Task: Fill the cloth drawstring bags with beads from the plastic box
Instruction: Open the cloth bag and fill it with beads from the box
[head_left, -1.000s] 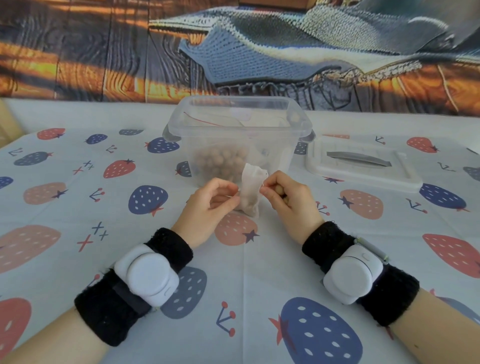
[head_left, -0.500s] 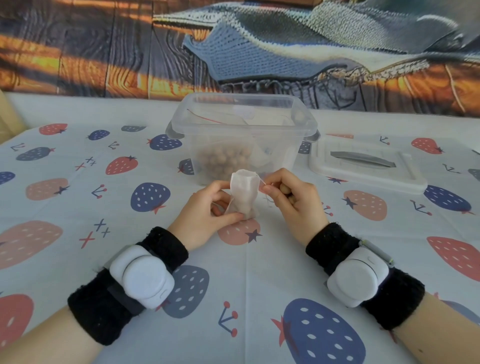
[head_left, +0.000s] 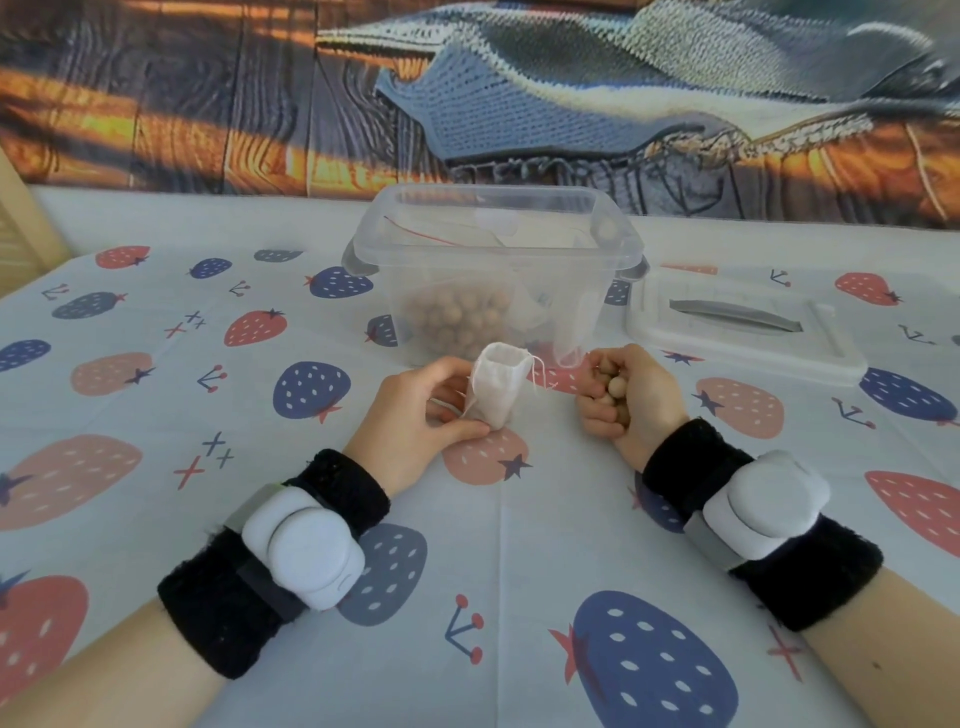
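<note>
A small white cloth drawstring bag (head_left: 496, 384) stands upright on the table with its mouth open, thin strings hanging from its right side. My left hand (head_left: 423, 415) holds it by the lower left, thumb and fingers round the cloth. My right hand (head_left: 626, 397) is a hand's width to the right of the bag, curled round several wooden beads (head_left: 613, 392) that show between its fingers. Behind both hands stands the clear plastic box (head_left: 493, 275), open, with a heap of brown beads and more white bags inside.
The box's clear lid (head_left: 737, 327) with a grey handle lies flat to the right of the box. A strawberry-print tablecloth (head_left: 156, 415) covers the table. A printed backdrop (head_left: 467, 93) hangs along the far edge. Both wrists wear black bands with white devices.
My right hand has let go of the bag's rim and pulled away to the right, still holding beads. The bag now stands open in my left hand alone.
</note>
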